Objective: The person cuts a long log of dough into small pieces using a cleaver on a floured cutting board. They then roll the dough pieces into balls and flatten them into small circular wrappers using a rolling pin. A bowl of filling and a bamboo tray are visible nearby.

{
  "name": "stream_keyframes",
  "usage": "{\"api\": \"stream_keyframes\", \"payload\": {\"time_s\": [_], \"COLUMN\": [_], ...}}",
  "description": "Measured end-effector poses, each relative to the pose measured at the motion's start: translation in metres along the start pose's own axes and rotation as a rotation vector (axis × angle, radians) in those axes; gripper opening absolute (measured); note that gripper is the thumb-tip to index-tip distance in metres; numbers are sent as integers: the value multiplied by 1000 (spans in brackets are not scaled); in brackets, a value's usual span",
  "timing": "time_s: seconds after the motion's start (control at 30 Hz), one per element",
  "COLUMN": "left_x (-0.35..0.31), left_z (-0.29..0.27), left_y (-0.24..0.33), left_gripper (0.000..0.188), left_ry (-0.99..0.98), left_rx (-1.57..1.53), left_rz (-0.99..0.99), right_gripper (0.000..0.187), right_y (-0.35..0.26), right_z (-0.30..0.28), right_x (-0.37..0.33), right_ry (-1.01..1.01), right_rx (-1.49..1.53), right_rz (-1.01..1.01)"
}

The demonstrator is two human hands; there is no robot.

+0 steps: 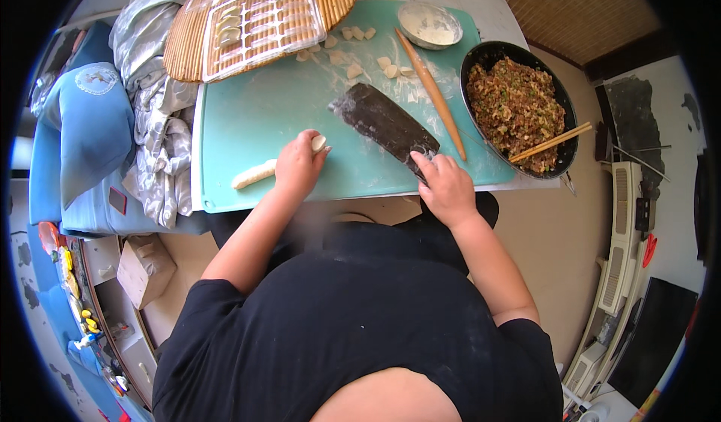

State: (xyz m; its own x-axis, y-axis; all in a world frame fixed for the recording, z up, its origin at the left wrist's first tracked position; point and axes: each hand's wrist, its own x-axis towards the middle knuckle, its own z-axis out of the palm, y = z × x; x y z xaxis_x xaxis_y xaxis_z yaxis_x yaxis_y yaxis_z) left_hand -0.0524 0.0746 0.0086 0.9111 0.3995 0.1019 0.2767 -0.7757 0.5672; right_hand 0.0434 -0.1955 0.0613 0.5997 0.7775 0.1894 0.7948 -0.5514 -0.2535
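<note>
My left hand [296,165] is closed around a pale dough roll [254,175] lying on the turquoise board [248,122]. The roll sticks out to the left of the hand, and a round pale end of dough [318,143] shows at the fingertips. My right hand [447,188] grips a dark, flour-dusted cleaver [387,124] at its near end. Its broad blade points up and left over the board, apart from the dough. Several small cut dough pieces [354,70] lie scattered on flour beyond the blade.
A wooden rolling pin [434,97] lies right of the cleaver. Behind it stands a bowl of flour [429,25]. A black pan of minced filling [518,107] with chopsticks [550,141] sits at right. At far left, a round slatted mat [180,46] carries a clear tray [263,24] with several dumplings.
</note>
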Motion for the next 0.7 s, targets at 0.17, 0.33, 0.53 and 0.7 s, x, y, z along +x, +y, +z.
{"api": "stream_keyframes", "payload": {"time_s": [0.17, 0.33, 0.53, 0.7], "left_x": [-5, -4, 1, 16], "left_z": [-25, -42, -60, -54], "left_y": [1, 1, 28, 62], "left_gripper": [28, 21, 21, 13], "left_ry": [202, 209, 260, 335], "left_rx": [-427, -886, -1129, -1230], "left_rz": [41, -116, -144, 65], "right_gripper": [42, 39, 29, 52], "right_y": [16, 23, -24, -112], "right_z": [34, 35, 17, 33], "right_x": [3, -1, 42, 154], "right_ry": [35, 53, 232, 134], "right_rx": [-168, -188, 188, 1535], "right_rz": [-99, -123, 12, 207]}}
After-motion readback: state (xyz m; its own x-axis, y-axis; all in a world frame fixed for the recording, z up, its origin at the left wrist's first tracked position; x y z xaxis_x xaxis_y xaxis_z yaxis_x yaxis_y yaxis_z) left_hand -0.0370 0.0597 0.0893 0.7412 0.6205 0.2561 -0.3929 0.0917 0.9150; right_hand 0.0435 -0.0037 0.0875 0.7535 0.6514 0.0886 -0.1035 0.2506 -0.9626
